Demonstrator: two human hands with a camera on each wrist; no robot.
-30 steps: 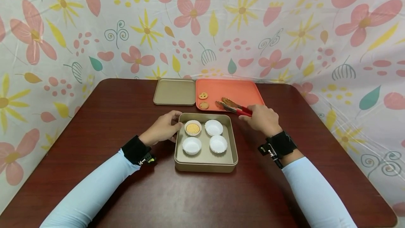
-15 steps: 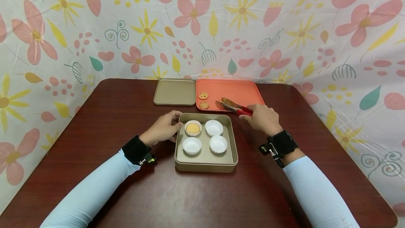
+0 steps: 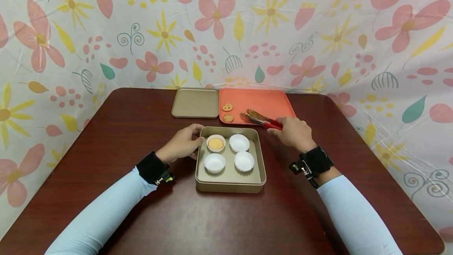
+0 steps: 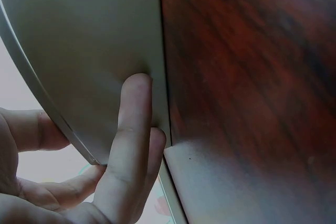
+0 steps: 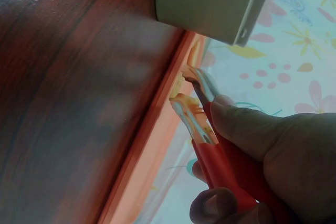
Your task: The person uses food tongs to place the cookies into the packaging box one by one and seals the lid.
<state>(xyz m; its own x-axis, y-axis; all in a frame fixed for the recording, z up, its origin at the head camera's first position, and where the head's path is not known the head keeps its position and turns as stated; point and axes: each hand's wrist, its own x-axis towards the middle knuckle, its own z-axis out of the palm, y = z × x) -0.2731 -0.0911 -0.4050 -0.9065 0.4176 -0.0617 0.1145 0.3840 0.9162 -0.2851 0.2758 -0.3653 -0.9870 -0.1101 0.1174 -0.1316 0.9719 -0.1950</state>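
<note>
My left hand [image 3: 182,143] holds the left back corner of a square gold-coloured tin [image 3: 230,188]. In the left wrist view, fingers [image 4: 134,108] press on the tin's side wall [image 4: 100,40]. Inside stand several white paper baking cups [image 3: 214,163]; the back left one holds a round yellow cookie [image 3: 215,144]. My right hand [image 3: 293,133] grips tongs [image 3: 262,121] by their red handles [image 5: 220,166]. The tong tips are spread apart over the orange tray [image 3: 272,101], just right of two round cookies [image 3: 228,118]. Whether the tips touch anything is unclear.
A flat gold-coloured tray or lid [image 3: 196,102] lies left of the orange tray at the table's back edge. The dark wooden table [image 3: 219,223] has rounded corners. A flower-patterned cloth [image 3: 226,30] hangs behind and at both sides.
The tong tips have shifted very slightly left on the orange tray. The left hand and the tin have not visibly moved.
</note>
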